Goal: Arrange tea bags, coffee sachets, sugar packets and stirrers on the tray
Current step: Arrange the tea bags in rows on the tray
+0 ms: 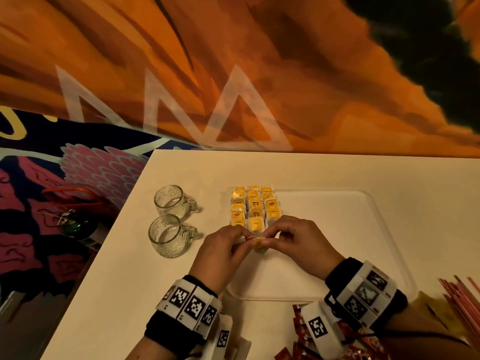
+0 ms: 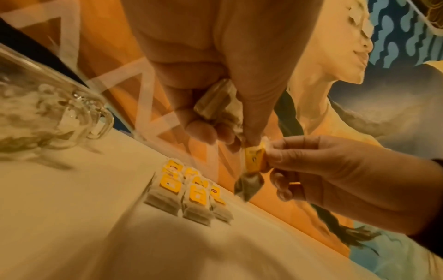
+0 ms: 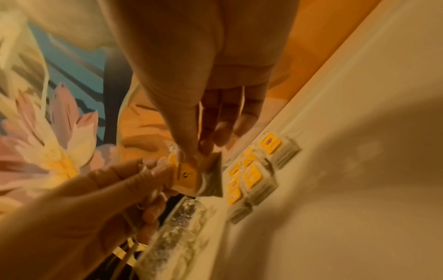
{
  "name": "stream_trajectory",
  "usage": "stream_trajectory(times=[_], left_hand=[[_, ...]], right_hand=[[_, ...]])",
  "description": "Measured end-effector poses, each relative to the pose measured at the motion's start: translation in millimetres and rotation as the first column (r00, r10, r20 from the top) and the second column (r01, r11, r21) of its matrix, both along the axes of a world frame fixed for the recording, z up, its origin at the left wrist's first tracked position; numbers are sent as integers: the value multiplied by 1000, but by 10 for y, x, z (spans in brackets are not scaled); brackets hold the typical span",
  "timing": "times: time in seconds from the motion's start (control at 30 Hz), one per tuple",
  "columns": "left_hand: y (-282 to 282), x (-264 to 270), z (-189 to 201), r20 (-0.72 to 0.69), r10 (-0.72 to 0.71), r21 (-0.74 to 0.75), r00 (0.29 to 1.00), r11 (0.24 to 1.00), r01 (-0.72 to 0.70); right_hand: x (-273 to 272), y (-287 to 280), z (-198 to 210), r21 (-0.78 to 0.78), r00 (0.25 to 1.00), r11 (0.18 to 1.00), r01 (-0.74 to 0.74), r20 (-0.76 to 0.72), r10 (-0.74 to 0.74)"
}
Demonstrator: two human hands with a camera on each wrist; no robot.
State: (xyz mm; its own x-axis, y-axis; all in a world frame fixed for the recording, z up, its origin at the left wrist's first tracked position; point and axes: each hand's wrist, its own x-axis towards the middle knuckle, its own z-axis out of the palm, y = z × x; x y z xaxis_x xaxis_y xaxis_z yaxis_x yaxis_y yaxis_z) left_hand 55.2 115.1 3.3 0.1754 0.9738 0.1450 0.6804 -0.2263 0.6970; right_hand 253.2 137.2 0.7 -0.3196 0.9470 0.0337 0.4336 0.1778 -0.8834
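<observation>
Several tea bags (image 1: 255, 206) with yellow tags lie in three neat rows at the far left corner of the white tray (image 1: 337, 229). Just in front of the rows, above the tray, both hands pinch one more yellow-tagged tea bag (image 1: 260, 244) between them. My left hand (image 1: 242, 237) pinches its left side, and my right hand (image 1: 270, 236) pinches its top right. In the left wrist view the held tea bag (image 2: 254, 161) hangs from the fingertips, and a further tea bag (image 2: 215, 100) sits inside the curled left fingers. The right wrist view shows the held tea bag (image 3: 185, 174) beside the rows (image 3: 254, 176).
Two glass mugs (image 1: 174, 201) (image 1: 166, 235) stand on the white table left of the tray, near the table's left edge. Red sachets (image 1: 301, 331) lie at the near edge under my right wrist. Red stirrers (image 1: 459, 294) lie at the near right.
</observation>
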Motion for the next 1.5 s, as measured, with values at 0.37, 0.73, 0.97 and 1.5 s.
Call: stream_trajectory(times=[0.37, 0.73, 0.97, 1.5], left_hand=[[-181, -137, -436, 324, 263, -472, 909, 877, -85], [-125, -160, -492, 522, 382, -528, 763, 847, -63], [-109, -164, -517, 522, 385, -535, 761, 843, -60], [-51, -79, -312, 720, 475, -598, 506, 794, 106]], right_hand=[[345, 287, -440, -355, 987, 922, 158, 65, -144], [258, 660, -599, -353, 941, 876, 329, 52, -333], [206, 650, -607, -432, 930, 832, 349, 49, -365], [76, 500, -368, -212, 911, 886, 412, 58, -409]])
